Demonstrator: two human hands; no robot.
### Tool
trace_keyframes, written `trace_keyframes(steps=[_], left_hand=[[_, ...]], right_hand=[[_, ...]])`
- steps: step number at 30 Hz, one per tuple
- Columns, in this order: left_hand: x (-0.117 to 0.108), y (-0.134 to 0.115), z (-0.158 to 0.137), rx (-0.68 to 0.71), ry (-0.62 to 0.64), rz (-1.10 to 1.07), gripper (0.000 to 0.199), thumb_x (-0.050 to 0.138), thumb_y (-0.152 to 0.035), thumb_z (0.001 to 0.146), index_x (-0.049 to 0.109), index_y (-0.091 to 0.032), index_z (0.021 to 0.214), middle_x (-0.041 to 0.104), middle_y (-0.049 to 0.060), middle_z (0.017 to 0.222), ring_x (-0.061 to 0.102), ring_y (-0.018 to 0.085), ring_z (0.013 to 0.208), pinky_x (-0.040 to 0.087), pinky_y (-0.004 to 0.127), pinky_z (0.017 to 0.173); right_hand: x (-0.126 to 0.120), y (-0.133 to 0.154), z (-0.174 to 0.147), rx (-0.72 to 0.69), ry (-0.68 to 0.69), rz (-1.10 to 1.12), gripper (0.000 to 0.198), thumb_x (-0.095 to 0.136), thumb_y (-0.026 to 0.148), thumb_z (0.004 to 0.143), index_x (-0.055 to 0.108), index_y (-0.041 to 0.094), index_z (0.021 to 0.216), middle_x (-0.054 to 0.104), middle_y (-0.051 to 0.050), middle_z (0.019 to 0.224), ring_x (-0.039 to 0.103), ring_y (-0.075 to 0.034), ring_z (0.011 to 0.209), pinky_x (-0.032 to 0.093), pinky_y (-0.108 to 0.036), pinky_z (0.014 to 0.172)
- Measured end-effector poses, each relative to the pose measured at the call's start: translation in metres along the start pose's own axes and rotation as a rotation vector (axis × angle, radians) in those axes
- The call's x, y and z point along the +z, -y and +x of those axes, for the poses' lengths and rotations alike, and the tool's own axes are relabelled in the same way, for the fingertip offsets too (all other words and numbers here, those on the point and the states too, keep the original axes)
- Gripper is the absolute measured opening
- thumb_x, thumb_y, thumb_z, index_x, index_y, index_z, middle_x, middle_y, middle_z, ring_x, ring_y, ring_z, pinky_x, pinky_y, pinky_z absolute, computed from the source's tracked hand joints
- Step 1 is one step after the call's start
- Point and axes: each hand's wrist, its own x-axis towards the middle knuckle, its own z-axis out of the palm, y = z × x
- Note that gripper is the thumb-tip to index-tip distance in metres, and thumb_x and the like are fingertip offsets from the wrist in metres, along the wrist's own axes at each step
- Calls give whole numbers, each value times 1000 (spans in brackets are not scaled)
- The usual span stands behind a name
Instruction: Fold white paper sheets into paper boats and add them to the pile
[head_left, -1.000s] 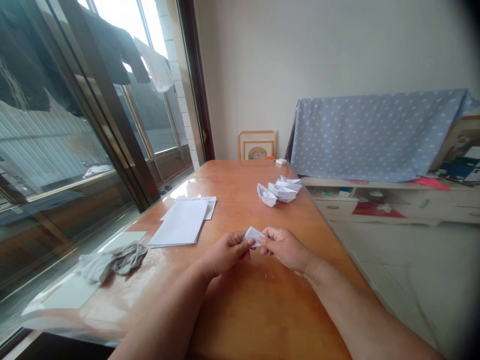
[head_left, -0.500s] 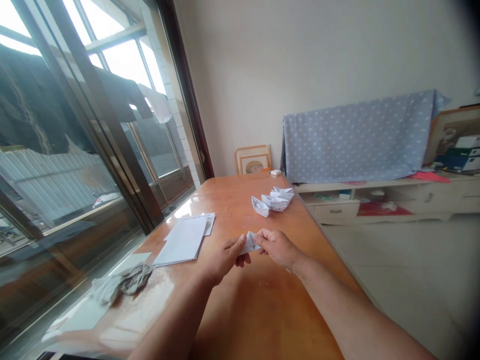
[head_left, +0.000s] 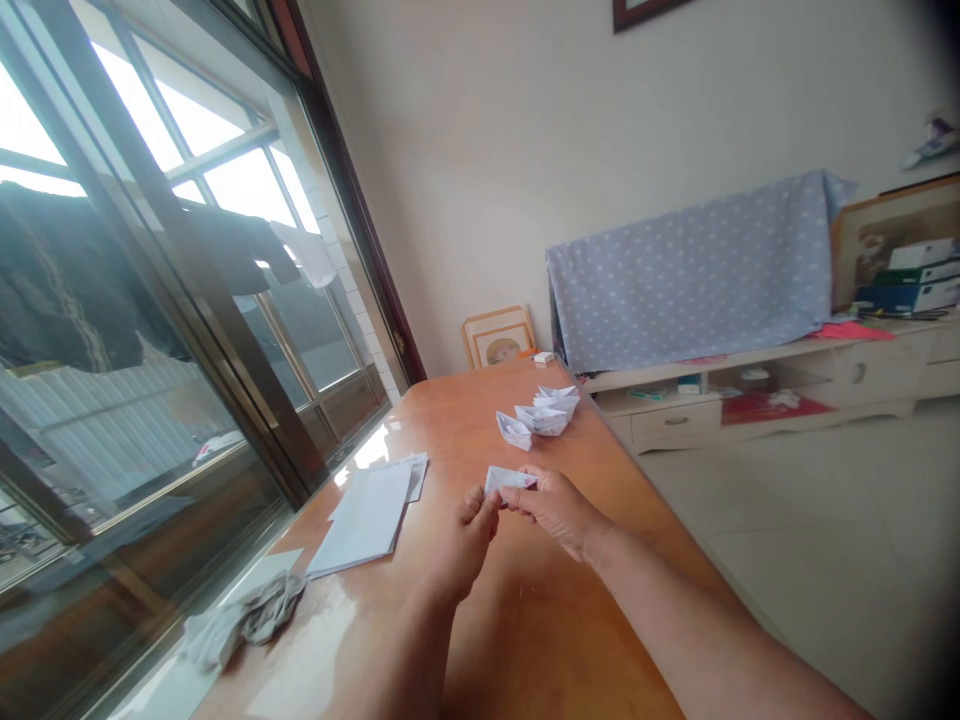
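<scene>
A small folded piece of white paper (head_left: 507, 479) is held up above the wooden table, between both hands. My left hand (head_left: 474, 532) pinches its lower left corner with thumb and fingers. My right hand (head_left: 553, 508) grips the right side, the thumb lying across the front and the fingers behind. Just beyond the hands stand several folded paper boats (head_left: 541, 418), grouped near the table's right edge. One paper boat (head_left: 514, 430) sits slightly apart at the left of the group.
The wooden table (head_left: 450, 410) bears a stack of white paper (head_left: 364, 520) on the left and a crumpled grey cloth (head_left: 274, 605) nearer me. A small white box (head_left: 544, 357) lies at the far end. Glass doors flank the left; a low cabinet (head_left: 675, 422) stands right.
The folded paper has been turned in the hands and now shows a flat, wider face. My left hand has rotated below its corner, and the view has tilted slightly.
</scene>
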Motion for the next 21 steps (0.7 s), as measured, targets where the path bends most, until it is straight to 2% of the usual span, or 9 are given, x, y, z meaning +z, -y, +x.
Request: trace_keyframes(steps=[3,6,12,21], left_hand=[[4,3,-1,40,-60,-42,44,46,-64,93,53,-21,86,44,-2,71,40,13,65,36,25,60],[5,3,-2,48,-54,-79,41,47,-60,94,52,-20,85,42,-3,70,38,13,63,35,25,59],[4,3,-4,55,-49,-105,38,47,-55,97,54,-20,85,45,-2,71,38,12,64,34,25,61],[3,14,-5,-60,-63,-117,48,46,-63,94,49,-19,74,41,-3,63,37,12,61,28,24,55]], right_hand=[[2,-4,2,13,-24,-7,23,74,36,77,64,16,82,60,0,71,52,-13,68,38,-27,65],[1,-3,2,34,-15,-11,23,73,37,77,64,16,78,61,0,69,52,-14,67,39,-28,64],[-1,-1,0,68,19,-44,43,61,55,87,70,14,80,68,-7,74,52,-13,63,39,-29,61],[-9,-1,2,92,33,1,47,60,61,87,69,15,84,70,-6,71,53,-13,58,36,-27,57]])
